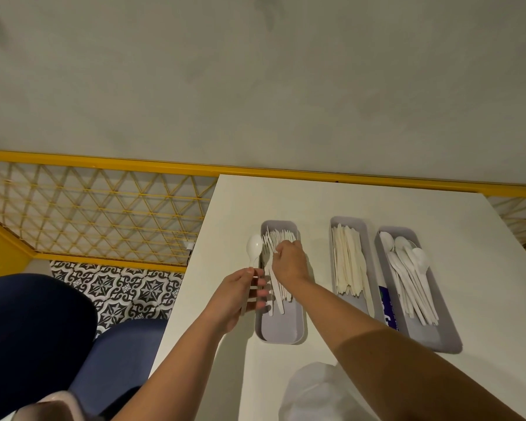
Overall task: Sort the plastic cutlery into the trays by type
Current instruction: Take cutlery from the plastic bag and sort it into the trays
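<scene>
Three grey trays stand on the white table (362, 196). The left tray (281, 328) holds white plastic forks (278, 235). The middle tray (336, 223) holds knives (348, 262), and the right tray (438, 335) holds spoons (410, 268). My left hand (240, 294) grips a white spoon (254, 246) and what looks like a fork handle, just left of the fork tray. My right hand (289, 261) reaches into the fork tray, its fingers curled among the fork heads; what it holds is hidden.
A crumpled clear plastic bag (310, 390) lies at the table's near edge. A blue label (387, 308) sits inside the spoon tray. Yellow mesh railing (97, 208) runs behind and left of the table. Blue-clad knees (34, 332) and patterned floor tiles are at lower left.
</scene>
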A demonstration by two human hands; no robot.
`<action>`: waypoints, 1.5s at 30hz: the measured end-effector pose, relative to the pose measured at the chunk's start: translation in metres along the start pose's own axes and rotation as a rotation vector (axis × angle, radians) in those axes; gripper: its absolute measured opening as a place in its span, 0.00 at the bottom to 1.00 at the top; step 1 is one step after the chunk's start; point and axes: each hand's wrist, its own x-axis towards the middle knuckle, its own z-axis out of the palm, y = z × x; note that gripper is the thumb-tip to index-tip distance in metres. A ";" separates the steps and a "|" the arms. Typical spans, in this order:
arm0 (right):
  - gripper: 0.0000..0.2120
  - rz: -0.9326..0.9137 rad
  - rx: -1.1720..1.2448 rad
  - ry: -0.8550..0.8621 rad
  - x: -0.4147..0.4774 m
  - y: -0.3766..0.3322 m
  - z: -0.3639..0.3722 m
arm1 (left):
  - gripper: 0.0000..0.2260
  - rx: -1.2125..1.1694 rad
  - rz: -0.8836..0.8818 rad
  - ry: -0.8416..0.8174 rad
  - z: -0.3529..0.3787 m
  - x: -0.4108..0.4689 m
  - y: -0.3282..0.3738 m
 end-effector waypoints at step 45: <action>0.34 0.127 -0.469 0.126 -0.028 0.194 -0.146 | 0.25 1.627 0.474 -0.481 0.206 0.005 -0.069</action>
